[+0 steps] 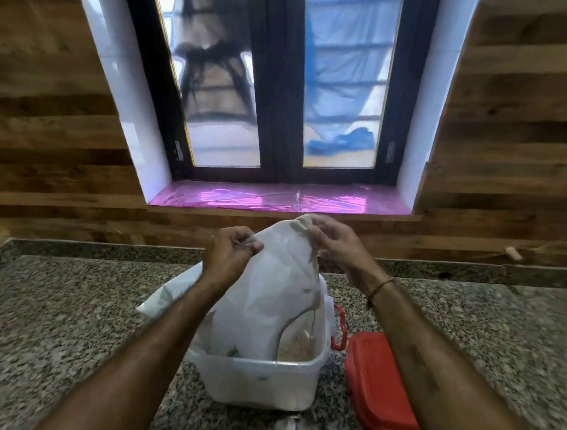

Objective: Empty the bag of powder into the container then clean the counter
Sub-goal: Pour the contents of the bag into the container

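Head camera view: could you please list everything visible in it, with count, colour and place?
Bag: one, white, held upside down over the container, its lower end inside.
Container: one, translucent white with a red handle, on the counter in the centre; pale powder shows inside.
Lid: one, red, flat on the counter to the right of the container.
Counter: one, speckled grey granite, across the foreground.
Window: one, dark frame with two panes, above the counter.
Sill: one, shiny pink covering, under the window.
Wall: wood-look brown, both sides of the window.
Left hand: one, gripping the bag.
Right hand: one, gripping the bag's top corner; a thin band on the wrist.
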The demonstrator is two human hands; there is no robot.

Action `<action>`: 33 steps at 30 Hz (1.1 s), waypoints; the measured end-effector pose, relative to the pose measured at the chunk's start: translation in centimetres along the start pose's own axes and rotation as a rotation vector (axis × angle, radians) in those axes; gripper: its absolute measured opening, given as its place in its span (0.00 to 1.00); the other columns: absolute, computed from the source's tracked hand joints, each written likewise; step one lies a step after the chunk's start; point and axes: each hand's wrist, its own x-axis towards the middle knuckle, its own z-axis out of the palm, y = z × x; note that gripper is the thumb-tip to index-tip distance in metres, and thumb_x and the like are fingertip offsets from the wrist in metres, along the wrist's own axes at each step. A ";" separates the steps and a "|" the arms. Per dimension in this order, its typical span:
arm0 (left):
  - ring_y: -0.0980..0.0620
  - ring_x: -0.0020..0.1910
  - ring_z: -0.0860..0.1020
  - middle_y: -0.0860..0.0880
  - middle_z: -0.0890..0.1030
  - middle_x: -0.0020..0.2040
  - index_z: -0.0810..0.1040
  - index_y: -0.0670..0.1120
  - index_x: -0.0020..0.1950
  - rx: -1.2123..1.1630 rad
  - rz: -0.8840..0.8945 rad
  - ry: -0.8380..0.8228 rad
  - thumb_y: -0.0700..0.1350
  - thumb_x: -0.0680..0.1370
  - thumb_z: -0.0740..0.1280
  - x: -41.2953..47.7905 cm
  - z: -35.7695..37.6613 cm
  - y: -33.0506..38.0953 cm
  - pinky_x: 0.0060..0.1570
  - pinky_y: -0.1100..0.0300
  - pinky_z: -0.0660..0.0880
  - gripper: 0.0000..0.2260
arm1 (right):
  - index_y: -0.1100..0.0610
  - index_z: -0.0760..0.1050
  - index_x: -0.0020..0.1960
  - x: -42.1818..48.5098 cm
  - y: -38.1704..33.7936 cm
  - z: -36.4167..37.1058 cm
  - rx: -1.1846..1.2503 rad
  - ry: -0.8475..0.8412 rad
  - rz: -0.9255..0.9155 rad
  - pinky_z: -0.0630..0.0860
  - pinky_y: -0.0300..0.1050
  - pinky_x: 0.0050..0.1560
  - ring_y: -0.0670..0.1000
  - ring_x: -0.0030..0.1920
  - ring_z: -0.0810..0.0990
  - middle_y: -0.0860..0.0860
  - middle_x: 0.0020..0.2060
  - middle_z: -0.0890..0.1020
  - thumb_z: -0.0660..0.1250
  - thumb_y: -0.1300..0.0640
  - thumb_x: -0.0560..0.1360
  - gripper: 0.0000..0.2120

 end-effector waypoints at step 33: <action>0.50 0.36 0.81 0.50 0.82 0.33 0.81 0.48 0.35 0.091 0.046 -0.080 0.48 0.72 0.74 -0.1 2.1 -0.5 0.39 0.52 0.79 0.08 | 0.59 0.85 0.47 0.5 -0.1 -1.2 -0.215 0.159 -0.135 0.85 0.47 0.45 0.51 0.43 0.85 0.58 0.43 0.86 0.75 0.61 0.76 0.01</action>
